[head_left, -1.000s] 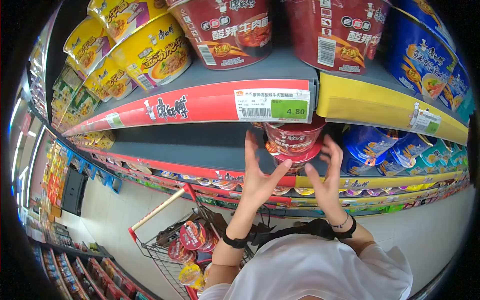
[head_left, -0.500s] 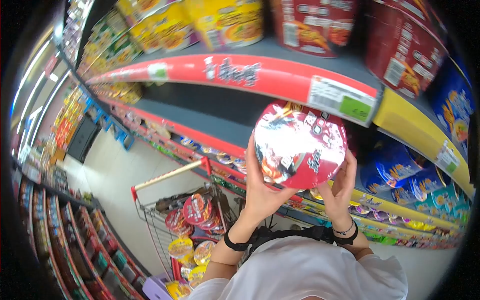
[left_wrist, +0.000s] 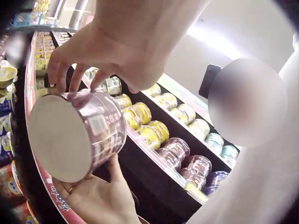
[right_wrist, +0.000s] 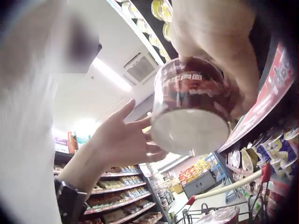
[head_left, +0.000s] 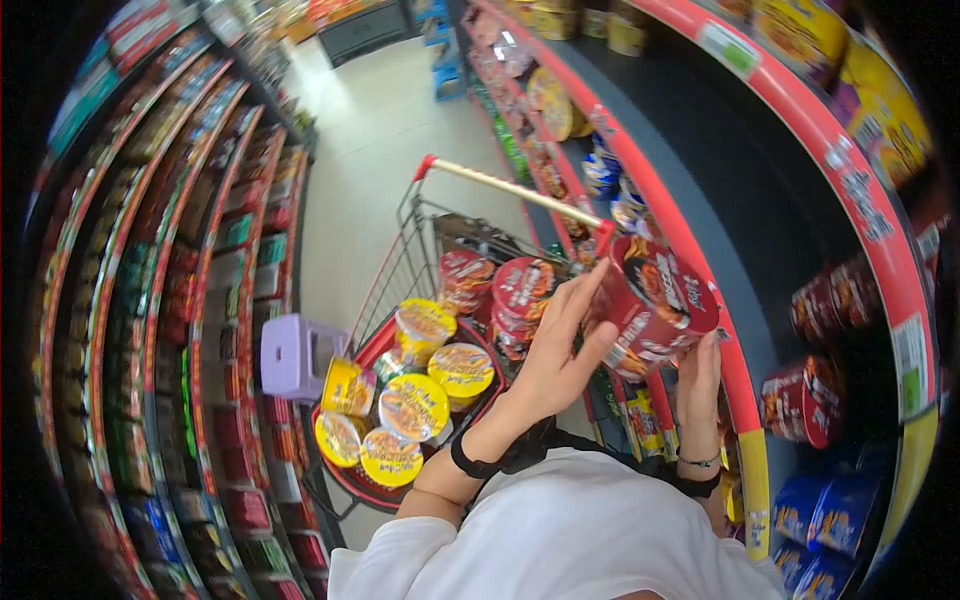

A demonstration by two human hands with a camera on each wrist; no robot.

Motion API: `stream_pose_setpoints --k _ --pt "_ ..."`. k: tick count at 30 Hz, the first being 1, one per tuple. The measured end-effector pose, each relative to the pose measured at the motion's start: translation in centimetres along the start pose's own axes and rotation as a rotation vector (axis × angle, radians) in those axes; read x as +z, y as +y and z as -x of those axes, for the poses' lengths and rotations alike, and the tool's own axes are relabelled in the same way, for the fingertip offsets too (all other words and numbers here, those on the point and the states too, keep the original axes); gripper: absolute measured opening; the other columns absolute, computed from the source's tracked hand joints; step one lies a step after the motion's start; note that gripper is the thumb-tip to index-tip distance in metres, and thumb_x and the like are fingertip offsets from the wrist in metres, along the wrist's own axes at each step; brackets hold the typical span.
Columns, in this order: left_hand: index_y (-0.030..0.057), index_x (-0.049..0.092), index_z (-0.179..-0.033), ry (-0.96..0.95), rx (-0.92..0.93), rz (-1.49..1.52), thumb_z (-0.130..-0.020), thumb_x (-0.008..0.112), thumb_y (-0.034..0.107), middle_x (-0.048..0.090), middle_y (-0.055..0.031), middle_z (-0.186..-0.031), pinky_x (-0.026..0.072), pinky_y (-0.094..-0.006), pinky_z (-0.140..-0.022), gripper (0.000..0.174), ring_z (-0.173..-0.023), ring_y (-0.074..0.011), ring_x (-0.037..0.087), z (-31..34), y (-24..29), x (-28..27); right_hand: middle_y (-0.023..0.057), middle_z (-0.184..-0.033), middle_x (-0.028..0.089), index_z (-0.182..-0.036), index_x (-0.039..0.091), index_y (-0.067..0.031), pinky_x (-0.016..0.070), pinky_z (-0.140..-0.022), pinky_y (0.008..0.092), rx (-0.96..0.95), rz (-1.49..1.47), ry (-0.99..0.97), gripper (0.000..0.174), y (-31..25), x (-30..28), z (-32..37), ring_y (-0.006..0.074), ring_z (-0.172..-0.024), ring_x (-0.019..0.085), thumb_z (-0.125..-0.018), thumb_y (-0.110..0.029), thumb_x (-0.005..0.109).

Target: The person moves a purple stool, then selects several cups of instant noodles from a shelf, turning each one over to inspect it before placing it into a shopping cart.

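Note:
A red noodle tub (head_left: 655,300) is held between both hands beside the shelf edge, tilted. My left hand (head_left: 562,352) lies against its left side with fingers fairly straight; the left wrist view shows that hand (left_wrist: 117,53) with fingertips on the tub (left_wrist: 100,126). In the right wrist view its thumb stands clear of the tub (right_wrist: 191,88). My right hand (head_left: 700,390) supports the other side, and in the left wrist view this hand (left_wrist: 100,198) cups it from below, thumb against the wall.
A cart (head_left: 385,285) holding red tubs (head_left: 523,288) and yellow tubs (head_left: 413,407) stands left of the hands. A purple stool (head_left: 300,358) is beside it. Stocked shelves (head_left: 215,290) line the far left; a red-edged shelf (head_left: 690,235) runs along the right.
The view has turned left toward the cart. Both hands have taken the red tub from the shelf and moved it out beside the shelf edge; the left hand's fingers now lie straighter along its side.

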State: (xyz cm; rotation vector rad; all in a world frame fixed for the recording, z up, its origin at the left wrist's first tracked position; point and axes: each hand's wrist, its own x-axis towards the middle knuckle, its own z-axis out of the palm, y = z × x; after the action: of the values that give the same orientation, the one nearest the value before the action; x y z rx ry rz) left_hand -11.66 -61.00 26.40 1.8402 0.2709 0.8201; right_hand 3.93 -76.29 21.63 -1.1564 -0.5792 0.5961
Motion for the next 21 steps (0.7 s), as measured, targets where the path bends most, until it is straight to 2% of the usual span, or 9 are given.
stream_pose_setpoints --k 1,2,4,5,7,8,11,19,21 --pt "0.0069 0.032 -0.145 0.034 -0.010 -0.014 -0.089 0.062 0.021 0.045 -0.0169 -0.130 0.0356 -0.0370 -0.100 0.066 -0.118 -0.0278 0.046 0.6 -0.2 -0.7 0.0051 -0.127 0.055 -0.134 0.041 -0.0065 0.0438 -0.087 0.0304 0.112 -0.040 -0.024 0.051 0.2 0.5 -0.5 0.0147 -0.112 0.053 -0.100 -0.044 0.038" --pt "0.0066 0.036 -0.142 0.075 -0.072 0.016 -0.089 0.062 0.019 0.049 -0.0141 -0.122 0.0389 -0.0340 -0.094 0.060 -0.110 -0.0236 0.049 1.1 -0.8 -1.4 0.0092 -0.131 0.050 -0.136 0.038 -0.0046 0.0383 -0.102 0.0356 0.215 -0.114 -0.001 0.056 0.2 1.7 -1.0 0.0186 -0.123 0.047 -0.101 -0.047 0.030" --pt "0.0063 0.046 -0.132 0.139 -0.155 0.018 -0.087 0.065 0.014 0.055 -0.0070 -0.109 0.0450 -0.0279 -0.081 0.049 -0.096 -0.0139 0.054 2.1 -2.1 -2.6 0.0091 -0.131 0.050 -0.137 0.037 -0.0053 0.0388 -0.102 0.0360 0.265 -0.108 -0.082 0.057 1.4 3.1 -1.8 0.0182 -0.122 0.048 -0.101 -0.049 0.030" --pt "0.0063 0.046 -0.132 0.149 -0.159 0.017 -0.087 0.065 0.014 0.055 -0.0070 -0.109 0.0450 -0.0279 -0.081 0.049 -0.096 -0.0139 0.054 2.5 -2.5 -2.9 0.0089 -0.131 0.050 -0.138 0.036 -0.0060 0.0393 -0.102 0.0365 0.307 -0.105 -0.140 0.059 1.8 3.7 -1.9 0.0178 -0.122 0.049 -0.100 -0.051 0.030" --pt "0.0069 0.045 -0.132 0.370 -0.268 0.150 -0.085 0.068 0.013 0.054 -0.0077 -0.114 0.0460 -0.0298 -0.084 0.054 -0.100 -0.0153 0.054 3.3 -2.8 -3.5 0.0067 -0.131 0.051 -0.140 0.035 -0.0102 0.0413 -0.101 0.0366 0.394 -0.094 -0.186 0.060 2.1 6.0 -1.7 0.0171 -0.118 0.052 -0.099 -0.054 0.029" --pt "0.0080 0.040 -0.136 0.378 -0.353 0.348 -0.083 0.071 0.013 0.049 -0.0104 -0.126 0.0467 -0.0323 -0.089 0.062 -0.110 -0.0184 0.052 3.6 -2.6 -4.1 0.0059 -0.131 0.051 -0.140 0.036 -0.0108 0.0413 -0.100 0.0360 0.446 -0.120 -0.233 0.060 3.1 6.0 -1.9 0.0165 -0.118 0.052 -0.099 -0.054 0.029" --pt "0.0078 0.036 -0.139 0.350 -0.373 0.336 -0.082 0.071 0.013 0.041 -0.0136 -0.136 0.0454 -0.0347 -0.095 0.067 -0.120 -0.0225 0.046 4.6 -2.5 -5.5 0.0041 -0.131 0.052 -0.138 0.039 -0.0119 0.0405 -0.101 0.0343 0.547 -0.115 -0.269 0.060 3.2 7.2 -2.0 0.0148 -0.119 0.051 -0.099 -0.056 0.028" --pt "0.0069 0.030 -0.144 0.318 -0.469 0.409 -0.087 0.066 0.021 0.039 -0.0120 -0.141 0.0373 -0.0351 -0.101 0.070 -0.125 -0.0223 0.044 5.6 -2.2 -6.9 0.0048 -0.129 0.054 -0.136 0.041 -0.0112 0.0409 -0.100 0.0357 0.509 -0.137 -0.371 0.056 3.1 8.6 -2.8 0.0147 -0.119 0.051 -0.100 -0.051 0.027" --pt "0.0074 0.021 -0.147 0.298 -0.494 0.499 -0.090 0.063 0.013 0.037 -0.0126 -0.141 0.0353 -0.0331 -0.104 0.071 -0.125 -0.0187 0.042 6.1 -2.7 -6.9 0.0047 -0.127 0.056 -0.137 0.041 -0.0094 0.0427 -0.099 0.0361 0.509 -0.202 -0.359 0.052 3.2 9.1 -2.7 0.0139 -0.117 0.052 -0.102 -0.046 0.028"
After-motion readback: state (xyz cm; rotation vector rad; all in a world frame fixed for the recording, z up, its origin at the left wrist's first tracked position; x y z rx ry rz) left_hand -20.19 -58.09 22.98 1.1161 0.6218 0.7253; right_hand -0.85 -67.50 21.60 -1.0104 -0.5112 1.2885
